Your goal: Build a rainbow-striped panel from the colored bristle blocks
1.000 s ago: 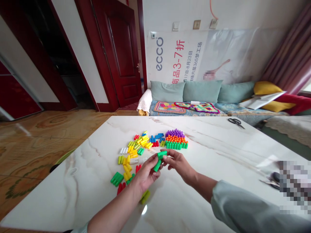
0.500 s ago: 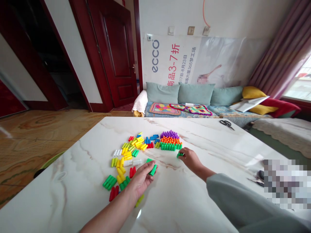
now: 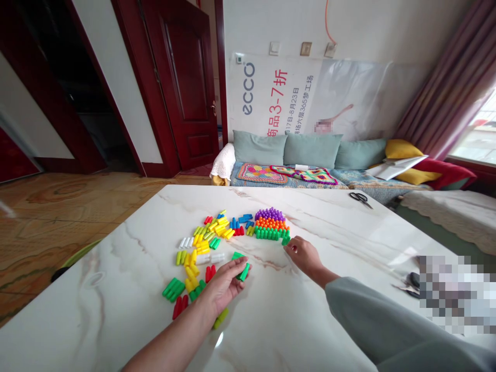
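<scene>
My left hand (image 3: 227, 279) is closed around a green plastic peg (image 3: 244, 272); more green shows at its fingertips. With thumb and fingers pinched, my right hand (image 3: 304, 254) holds another green peg (image 3: 285, 241) at the near right corner of a standing block of pegs. That block has purple pegs (image 3: 270, 213) at the back, orange pegs (image 3: 267, 223) in the middle and green pegs (image 3: 267, 234) in front, all upright and close together. To the left lie loose pegs in small groups: yellow pegs (image 3: 202, 247), red pegs (image 3: 180, 307), green pegs (image 3: 173, 289) and white pegs (image 3: 186, 243).
The white marbled table (image 3: 127, 289) carries black scissors (image 3: 360, 198) at its far right. A second dark-handled tool (image 3: 411, 283) lies near a blurred patch on the right. Behind the table stands a sofa with cushions (image 3: 313, 151).
My right hand has brought its green peg forward and up against the front right corner of the block. The left hand has stayed nearly still.
</scene>
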Demonstrator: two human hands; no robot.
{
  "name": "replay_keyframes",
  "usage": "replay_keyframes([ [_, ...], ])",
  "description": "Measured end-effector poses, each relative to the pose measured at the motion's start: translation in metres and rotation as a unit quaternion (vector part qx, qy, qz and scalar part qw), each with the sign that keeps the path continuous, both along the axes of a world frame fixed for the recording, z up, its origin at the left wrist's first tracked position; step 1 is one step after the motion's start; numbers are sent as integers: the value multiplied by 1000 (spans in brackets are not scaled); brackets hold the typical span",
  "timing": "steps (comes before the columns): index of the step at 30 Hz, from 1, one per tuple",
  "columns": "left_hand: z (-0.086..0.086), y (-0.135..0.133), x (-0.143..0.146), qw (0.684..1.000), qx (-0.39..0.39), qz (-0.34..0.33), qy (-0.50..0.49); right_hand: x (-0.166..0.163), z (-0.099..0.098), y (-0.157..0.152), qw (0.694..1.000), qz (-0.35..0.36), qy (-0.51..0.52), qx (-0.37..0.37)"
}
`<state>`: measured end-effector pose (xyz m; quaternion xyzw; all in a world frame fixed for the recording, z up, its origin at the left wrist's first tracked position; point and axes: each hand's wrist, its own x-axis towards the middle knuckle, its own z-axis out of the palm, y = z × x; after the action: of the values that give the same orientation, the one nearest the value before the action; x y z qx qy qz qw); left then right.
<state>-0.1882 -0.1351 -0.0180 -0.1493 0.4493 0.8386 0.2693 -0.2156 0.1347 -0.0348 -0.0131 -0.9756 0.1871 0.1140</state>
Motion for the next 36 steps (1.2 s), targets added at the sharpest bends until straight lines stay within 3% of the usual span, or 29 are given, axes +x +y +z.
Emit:
replay_keyframes([
  [4,3,-1,1,1000,5,6,-9,-3,-8,0,999,52,13,8],
  [36,-8,-2,3,1000,16,-13,6,-2,-8,-6,995,57,-21,73],
])
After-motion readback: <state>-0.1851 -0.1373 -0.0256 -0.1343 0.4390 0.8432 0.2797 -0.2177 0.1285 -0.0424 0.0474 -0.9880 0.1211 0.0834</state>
